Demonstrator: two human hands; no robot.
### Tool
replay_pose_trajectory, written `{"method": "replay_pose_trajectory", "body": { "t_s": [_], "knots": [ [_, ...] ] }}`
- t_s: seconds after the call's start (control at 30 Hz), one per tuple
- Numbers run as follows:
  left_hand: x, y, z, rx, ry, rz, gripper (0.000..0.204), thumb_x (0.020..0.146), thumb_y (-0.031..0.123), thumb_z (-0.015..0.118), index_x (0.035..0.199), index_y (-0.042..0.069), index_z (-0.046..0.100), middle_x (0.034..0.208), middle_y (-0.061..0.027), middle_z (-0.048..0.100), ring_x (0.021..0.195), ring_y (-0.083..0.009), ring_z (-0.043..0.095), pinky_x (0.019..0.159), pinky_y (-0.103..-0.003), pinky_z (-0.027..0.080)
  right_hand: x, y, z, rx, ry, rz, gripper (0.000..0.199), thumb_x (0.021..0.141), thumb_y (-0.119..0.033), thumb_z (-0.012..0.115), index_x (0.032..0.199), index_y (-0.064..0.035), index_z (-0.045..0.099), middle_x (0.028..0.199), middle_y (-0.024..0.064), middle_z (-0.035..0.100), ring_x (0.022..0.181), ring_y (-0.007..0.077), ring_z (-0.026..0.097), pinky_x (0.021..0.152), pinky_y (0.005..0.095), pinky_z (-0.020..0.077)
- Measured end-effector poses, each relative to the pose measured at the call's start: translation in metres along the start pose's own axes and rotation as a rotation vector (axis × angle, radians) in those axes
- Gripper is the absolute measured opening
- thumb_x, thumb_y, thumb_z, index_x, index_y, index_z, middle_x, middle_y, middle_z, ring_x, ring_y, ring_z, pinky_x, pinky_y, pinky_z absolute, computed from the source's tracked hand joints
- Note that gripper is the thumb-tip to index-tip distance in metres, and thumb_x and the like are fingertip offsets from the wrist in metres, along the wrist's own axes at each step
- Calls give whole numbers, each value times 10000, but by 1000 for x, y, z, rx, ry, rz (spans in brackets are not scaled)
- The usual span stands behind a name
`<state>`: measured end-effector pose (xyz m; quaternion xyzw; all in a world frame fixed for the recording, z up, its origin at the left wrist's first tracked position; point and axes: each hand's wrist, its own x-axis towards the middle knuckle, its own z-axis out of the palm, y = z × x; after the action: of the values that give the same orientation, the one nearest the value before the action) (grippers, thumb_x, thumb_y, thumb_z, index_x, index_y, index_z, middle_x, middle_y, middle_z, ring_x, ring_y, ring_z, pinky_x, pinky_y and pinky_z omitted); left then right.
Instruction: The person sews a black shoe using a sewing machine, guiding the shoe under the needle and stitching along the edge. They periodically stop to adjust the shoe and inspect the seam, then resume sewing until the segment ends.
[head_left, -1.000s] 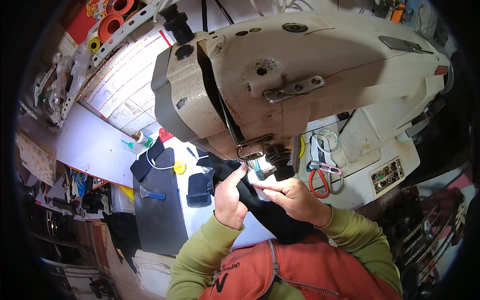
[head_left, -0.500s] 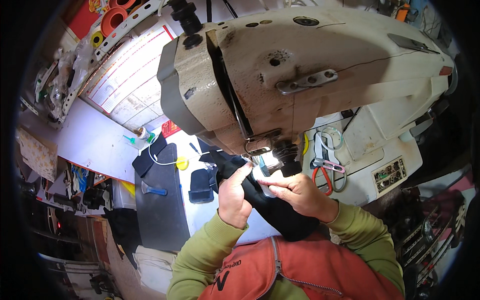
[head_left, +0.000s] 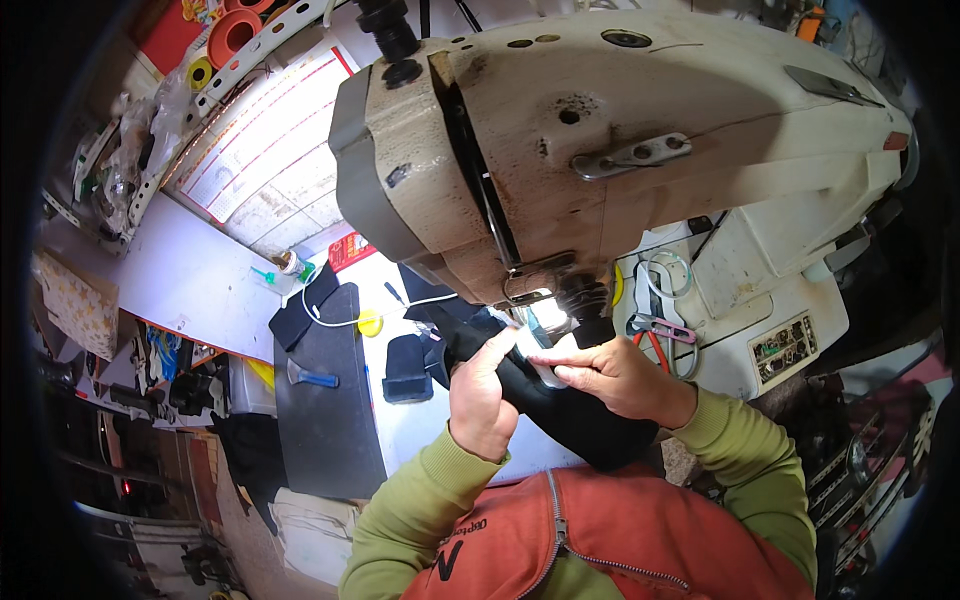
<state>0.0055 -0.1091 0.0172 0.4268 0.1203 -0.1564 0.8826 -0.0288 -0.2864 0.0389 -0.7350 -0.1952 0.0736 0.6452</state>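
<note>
Under the lit head of a large beige sewing machine [head_left: 520, 150], both hands work close together. My left hand [head_left: 482, 400] is closed, its thumb and finger pinching the upper edge of a pale, narrow strip [head_left: 547, 375] whose exact kind I cannot make out. From the other side, my right hand [head_left: 632, 378] pinches the same strip between thumb and fingers. Beneath both hands, a piece of black fabric [head_left: 590, 425] drapes from the machine bed toward my lap. The machine's needle area is partly hidden behind its head and my fingers.
Left of the fabric lie folded black pieces [head_left: 407, 368], a yellow disc [head_left: 369, 323], a dark mat [head_left: 325, 420] and a blue-handled tool [head_left: 313, 377]. Right of the machine head are pink-handled snips [head_left: 665, 328] and red-handled scissors [head_left: 655, 350]. A parts tray [head_left: 785, 350] sits in the machine table.
The whole view has shifted slightly, so the scene sits a little further right. My hands keep their pinch near the machine head, with the right fingers slightly repositioned along the strip.
</note>
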Motion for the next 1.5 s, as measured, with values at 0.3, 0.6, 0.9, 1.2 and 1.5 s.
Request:
{"method": "replay_pose_trajectory", "body": {
  "t_s": [0.3,0.6,0.9,1.2,1.5],
  "knots": [
    [-1,1,2,-20,12,1,233,904,81,525,1077,-57,597,1042,-140,650,959,-238,631,878,-351,502,-1,1,1,-7,3,2,294,892,-56,552,1169,23,613,1031,144,655,940,188,617,846,270,460],
    [3,-1,-1,-11,24,-5,236,906,89,521,1078,-55,594,1047,-136,648,961,-239,630,886,-347,495,-3,6,2,-59,3,-84,345,858,-71,592,1196,-2,596,1106,149,629,1018,237,605,892,308,455],
    [8,1,-7,-29,-6,-64,238,880,66,532,1066,-65,605,1039,-135,654,959,-233,631,876,-343,499,-6,1,0,-505,150,-219,305,817,-98,632,1113,-26,619,1022,118,620,973,294,580,858,363,459],
    [7,5,-5,-68,-23,-94,210,869,50,543,1041,-53,606,998,-124,656,928,-229,633,856,-340,508,-6,14,0,-431,209,-218,219,819,-124,635,1016,-27,634,969,124,623,922,297,587,820,367,465],
    [7,3,-6,-37,-4,-77,217,884,66,527,1045,-59,601,1003,-136,655,909,-244,638,855,-361,517,-43,124,-22,-45,181,502,374,888,-358,624,1024,-11,612,975,96,648,906,144,627,782,271,476]
  ]
}}
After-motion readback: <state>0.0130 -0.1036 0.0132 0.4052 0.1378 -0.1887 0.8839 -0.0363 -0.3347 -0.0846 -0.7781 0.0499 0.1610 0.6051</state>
